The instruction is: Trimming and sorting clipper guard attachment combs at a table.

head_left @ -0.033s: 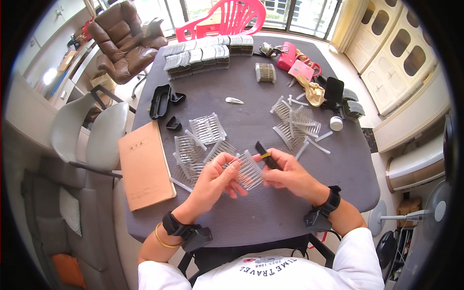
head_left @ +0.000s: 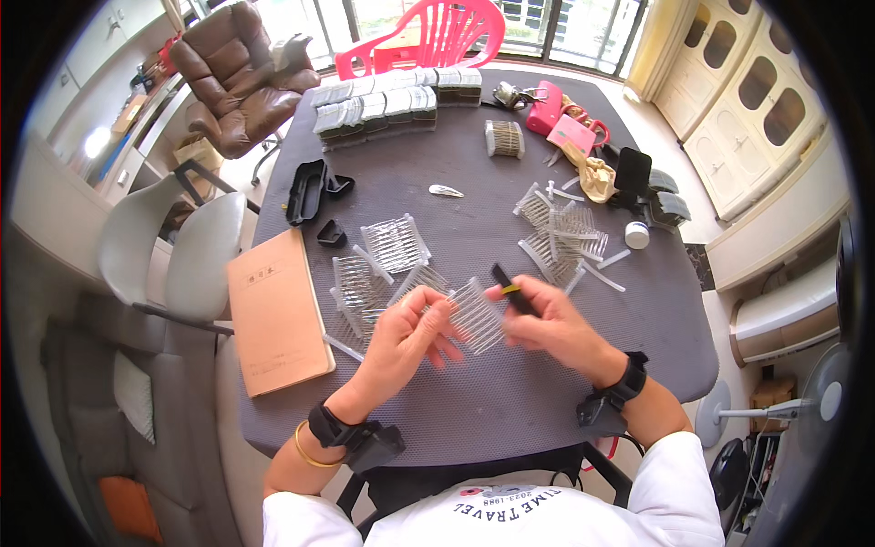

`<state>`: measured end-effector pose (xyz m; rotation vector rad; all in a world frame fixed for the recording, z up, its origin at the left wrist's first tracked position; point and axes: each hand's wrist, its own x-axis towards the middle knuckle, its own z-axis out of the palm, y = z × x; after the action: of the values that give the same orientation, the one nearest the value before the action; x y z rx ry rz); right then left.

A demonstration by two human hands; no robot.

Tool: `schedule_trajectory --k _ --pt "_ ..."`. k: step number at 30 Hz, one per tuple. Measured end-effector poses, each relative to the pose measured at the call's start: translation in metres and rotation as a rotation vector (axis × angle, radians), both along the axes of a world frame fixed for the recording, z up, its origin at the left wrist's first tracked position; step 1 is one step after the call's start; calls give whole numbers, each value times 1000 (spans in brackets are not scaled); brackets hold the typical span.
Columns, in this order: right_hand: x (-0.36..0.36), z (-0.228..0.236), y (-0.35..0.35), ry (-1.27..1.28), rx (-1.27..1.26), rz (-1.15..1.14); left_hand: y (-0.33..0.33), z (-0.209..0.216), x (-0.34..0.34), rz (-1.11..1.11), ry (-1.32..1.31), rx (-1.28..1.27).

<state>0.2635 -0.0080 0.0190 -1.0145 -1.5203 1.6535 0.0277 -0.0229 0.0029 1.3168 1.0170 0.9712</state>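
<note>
My left hand [head_left: 415,330] pinches the left edge of a rack of thin silver hair clips [head_left: 478,317], lined up between two translucent plastic strips. At the rack's right side is my right hand [head_left: 547,319], its fingers curled round a slim black tool with a yellow band [head_left: 513,289], whose kind I cannot make out. The right fingertips are slightly blurred and close to the rack; whether they touch it is unclear. Just beyond my left hand lies a loose pile of similar clip racks [head_left: 395,244]. A second pile with loose strips [head_left: 570,230] lies farther right.
A tan notebook [head_left: 278,314] lies at the left edge of the grey table [head_left: 474,410]. Beyond are black plastic holders [head_left: 308,193], one silver hair clip [head_left: 446,191], stacked rows of racks [head_left: 383,114], a banded bundle [head_left: 504,139] and a white round container [head_left: 636,235].
The right hand and the black tool have shifted slightly right and tilted. The rack has moved a little with them, and the whole view has slid slightly.
</note>
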Motion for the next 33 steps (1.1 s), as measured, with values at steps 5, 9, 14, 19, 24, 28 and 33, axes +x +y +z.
schedule_trajectory --k 5,9,14,19,24,28,33 --pt "26 4 20 -188 293 -346 22 2 -26 447 602 560" --pt "24 6 21 -245 403 -496 25 -12 -32 432 1004 694" --pt "4 -2 5 -309 403 -307 17 4 -30 296 1015 537" --pt "-13 -6 -8 -102 235 -147 4 10 -2 298 812 754" --pt "-33 -8 -19 20 157 -80 -11 -1 29 24 526 786" --pt "-22 -9 -8 218 -156 -113 -7 -4 25 25 285 622" --pt "-17 -10 -9 237 -178 -158 -6 -13 17 -38 110 180"
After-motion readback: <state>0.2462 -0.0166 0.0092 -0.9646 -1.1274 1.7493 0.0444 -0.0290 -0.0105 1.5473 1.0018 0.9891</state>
